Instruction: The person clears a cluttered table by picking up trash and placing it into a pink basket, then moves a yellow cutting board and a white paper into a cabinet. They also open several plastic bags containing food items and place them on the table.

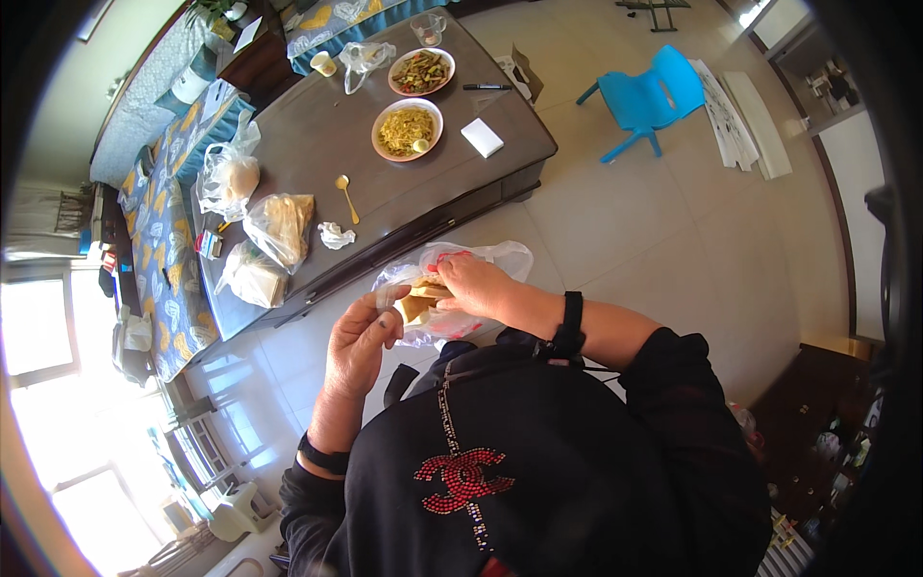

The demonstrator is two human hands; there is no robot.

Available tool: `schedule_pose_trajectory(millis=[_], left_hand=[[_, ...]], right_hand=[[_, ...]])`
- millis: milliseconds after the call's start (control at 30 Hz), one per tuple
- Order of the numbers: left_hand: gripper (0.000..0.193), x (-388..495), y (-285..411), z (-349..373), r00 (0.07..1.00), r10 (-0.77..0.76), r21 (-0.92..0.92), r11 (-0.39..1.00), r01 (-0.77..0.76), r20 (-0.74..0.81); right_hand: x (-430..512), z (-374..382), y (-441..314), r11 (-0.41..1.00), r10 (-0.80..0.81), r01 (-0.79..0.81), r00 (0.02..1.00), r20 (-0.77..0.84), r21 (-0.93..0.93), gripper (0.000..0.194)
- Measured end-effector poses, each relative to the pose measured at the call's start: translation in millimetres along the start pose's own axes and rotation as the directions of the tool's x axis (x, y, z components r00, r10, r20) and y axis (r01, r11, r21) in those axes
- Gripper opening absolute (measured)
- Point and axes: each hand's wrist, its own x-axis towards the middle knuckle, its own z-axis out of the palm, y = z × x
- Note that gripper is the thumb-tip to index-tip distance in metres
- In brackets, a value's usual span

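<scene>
A clear plastic bag with red marks (508, 254) is spread open in front of my body, below the table's front edge. Pale yellow bread-like pieces (416, 306) show in its mouth. My left hand (368, 324) pinches the bag's left rim between thumb and fingers. My right hand (476, 285) reaches over the bag from the right, its fingers on the pieces; whether it grips one is hidden. On the dark table stand a bag of tan flat food (281, 229), a bag with a pale stack (256, 280) and a crumpled tissue (336, 236).
The table (303, 151) also holds a bowl of yellow shredded food (406, 130), a vegetable dish (422, 71), a golden spoon (347, 198), a white box (482, 138), a black marker (487, 86) and a glass mug (428, 30). A blue chair (638, 94) stands at the right.
</scene>
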Motion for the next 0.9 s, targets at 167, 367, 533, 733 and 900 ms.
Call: schedule_pose_trajectory(millis=[167,367,533,733,900], left_hand=[[0.04,13.9,3.3,4.4,0.992,0.005,-0.035,0.999,-0.001,0.126],[0.048,19.5,6.5,0.7,0.994,0.046,-0.134,0.99,-0.033,0.096],[0.06,30.6,18.6,10.7,0.974,0.074,-0.195,0.98,-0.032,0.214],[0.066,49.0,33.7,19.3,0.976,0.102,-0.109,0.991,-0.082,0.194],[0.064,41.8,35.9,24.4,0.942,0.057,-0.034,0.998,-0.049,0.331]], right_hand=[[-5.9,-9.7,12.0,0.982,0.144,-0.131,0.985,-0.091,0.134,0.039],[-20.0,-19.2,14.9,0.995,-0.005,-0.034,0.921,-0.39,-0.094,0.039],[-24.1,-27.8,6.2,0.999,-0.022,-0.003,0.856,-0.516,-0.047,0.038],[-38.4,-38.1,5.1,0.971,-0.233,0.231,0.828,-0.511,-0.069,0.03],[-44.3,-32.4,4.2,0.958,-0.285,0.252,0.882,-0.375,-0.134,0.017]])
